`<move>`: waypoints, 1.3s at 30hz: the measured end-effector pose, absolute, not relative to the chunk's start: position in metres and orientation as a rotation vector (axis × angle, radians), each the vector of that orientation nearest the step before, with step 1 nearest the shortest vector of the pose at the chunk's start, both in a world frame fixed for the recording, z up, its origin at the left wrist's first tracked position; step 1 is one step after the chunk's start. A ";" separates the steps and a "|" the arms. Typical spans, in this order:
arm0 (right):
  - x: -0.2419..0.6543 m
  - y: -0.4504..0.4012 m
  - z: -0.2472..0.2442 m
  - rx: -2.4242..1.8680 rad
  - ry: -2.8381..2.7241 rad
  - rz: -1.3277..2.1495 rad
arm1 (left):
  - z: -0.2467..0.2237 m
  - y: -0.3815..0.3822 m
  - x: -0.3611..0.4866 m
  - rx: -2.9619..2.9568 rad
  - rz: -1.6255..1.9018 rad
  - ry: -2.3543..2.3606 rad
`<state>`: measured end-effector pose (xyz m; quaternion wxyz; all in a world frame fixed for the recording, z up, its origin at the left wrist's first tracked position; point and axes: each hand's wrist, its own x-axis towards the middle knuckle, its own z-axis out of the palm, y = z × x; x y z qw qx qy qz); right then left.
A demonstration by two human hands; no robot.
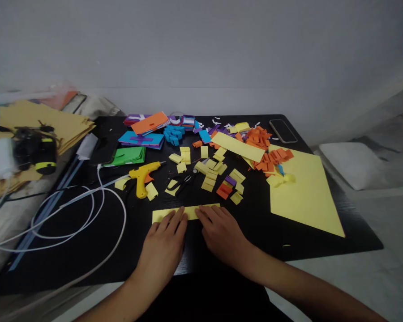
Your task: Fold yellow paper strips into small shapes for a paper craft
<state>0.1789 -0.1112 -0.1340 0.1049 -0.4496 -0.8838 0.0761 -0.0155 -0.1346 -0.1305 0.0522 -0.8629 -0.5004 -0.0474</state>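
Fingers of both hands, left hand (pixel 163 246) and right hand (pixel 223 232), lie extended and slightly bent on top of a narrow yellow paper strip (pixel 190 213), spread along it rather than curled around it; the thumbs are hidden from sight. The landmark is a yellow glue gun (pixel 141 179) on the black table (pixel 251 214), lying on its side with its nozzle pointing right and slightly away from the person. The strip lies to the right of the glue gun and nearer the person, its two ends showing beyond the fingers.

Just right of the glue gun is a black-handled cutting tool (pixel 179 184), and farther right are scattered small folded yellow pieces (pixel 208 182). Behind the glue gun sit a green paper bundle (pixel 129 155), then a blue-topped stack (pixel 143 139), then an orange-topped stack (pixel 151 124). Behind it and to the right is a cluster of folded blue pieces (pixel 173 135). Well to its right are a heap of orange pieces (pixel 258 136), a longer yellow strip (pixel 238 146), a large yellow sheet (pixel 309 197) and, at the back, a phone (pixel 283 131). Left of the glue gun, a white cable (pixel 126 218) loops across the table; farther left and behind are brown paper sheets (pixel 42 120).
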 end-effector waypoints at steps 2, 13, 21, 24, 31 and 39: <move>0.178 -0.112 -0.135 -1.332 -2.609 0.186 | -0.129 -0.135 -0.021 -2.588 -0.195 -1.532; 0.167 -0.116 -0.134 -1.391 -2.648 0.101 | -0.127 -0.144 -0.062 -2.470 -0.182 -1.656; 0.149 -0.119 -0.129 -1.533 -2.607 0.172 | -0.127 -0.146 -0.066 -2.459 -0.192 -1.646; 0.152 -0.119 -0.131 -1.540 -2.567 0.180 | -0.127 -0.146 -0.065 -2.460 -0.194 -1.654; 0.185 -0.124 -0.133 -1.683 -2.441 0.017 | -0.133 -0.147 -0.067 -2.450 -0.243 -1.662; 0.196 -0.122 -0.132 -1.727 -2.360 -0.044 | -0.143 -0.146 -0.071 -2.495 -0.282 -1.675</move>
